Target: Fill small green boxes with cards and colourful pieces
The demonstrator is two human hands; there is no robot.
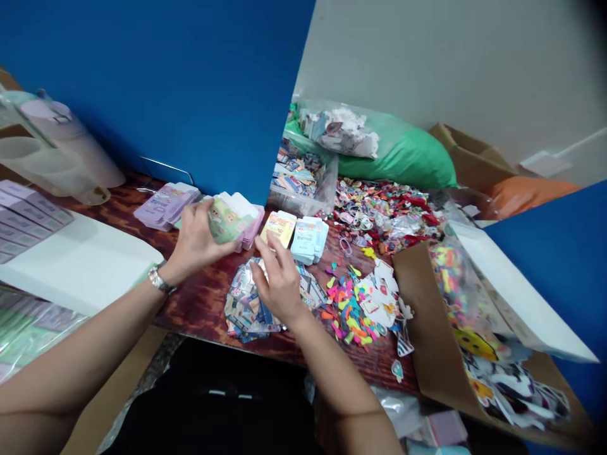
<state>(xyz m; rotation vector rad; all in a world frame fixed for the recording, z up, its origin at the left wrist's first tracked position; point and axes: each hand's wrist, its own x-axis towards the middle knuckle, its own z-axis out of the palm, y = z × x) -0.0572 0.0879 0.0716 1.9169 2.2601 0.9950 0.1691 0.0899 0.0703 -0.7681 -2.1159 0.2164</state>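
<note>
Pale green printed card stack [226,221], white at its upper edge, is held in a narrow grip by the left hand [194,243], just above and behind the glossy heap of plastic-wrapped sticker packets [249,303]. The right hand [279,284] is curled narrowly at that heap's upper edge, close to a yellow card stack [278,227]; whether its fingers hold anything cannot be told. The main risk looks like the left hand's loose cards fanning out and sliding into the heap if the hold slackens. The right forearm [322,373] could also sweep the neon paper cut-outs [351,316] just right of the heap out of place. A pale blue card stack [309,239] stands beyond the heap, close to the right hand's path, while a lilac card stack [165,205] lies beyond and left of it. Farther right of the heap, an open brown cardboard box [417,297] crowds the wood-grain tabletop [203,303], leaving little room to set things down
</note>
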